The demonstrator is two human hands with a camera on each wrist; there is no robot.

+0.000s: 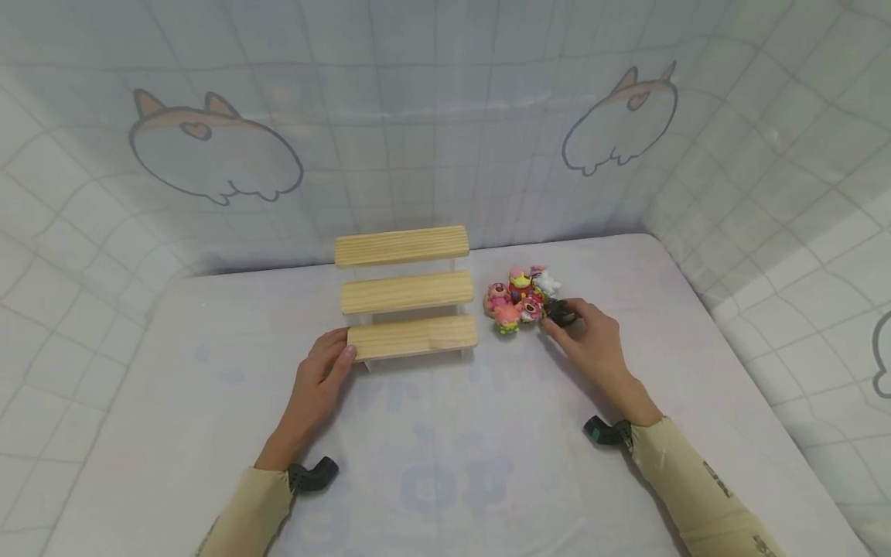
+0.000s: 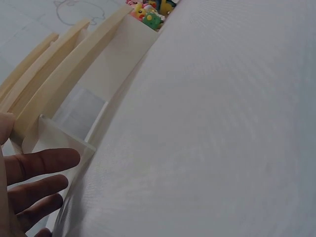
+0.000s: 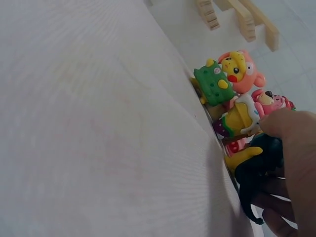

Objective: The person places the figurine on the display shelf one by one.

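My left hand (image 1: pixel 323 375) is at the left end of a three-step wooden display stand (image 1: pixel 412 338). Its thumb touches the end of the lowest board, while the other fingers (image 2: pixel 44 160) extend fairly straight beside the white side panel (image 2: pixel 61 138). My right hand (image 1: pixel 595 340) holds a dark figurine with a thin curved tail (image 3: pixel 261 160) at the right side of a cluster of toys. Close to it are a pink bear figurine (image 1: pixel 498 295), a figurine in a pink hood and green outfit (image 1: pixel 507 317), and a white figurine (image 1: pixel 547 282).
The stand's middle (image 1: pixel 407 292) and top (image 1: pixel 402 246) boards rise toward the back wall cloth (image 1: pixel 431 155), which has a grid and cartoon drawings. A pale cloth (image 1: pixel 445 433) covers the table. Each wrist wears a dark camera mount (image 1: pixel 313 473).
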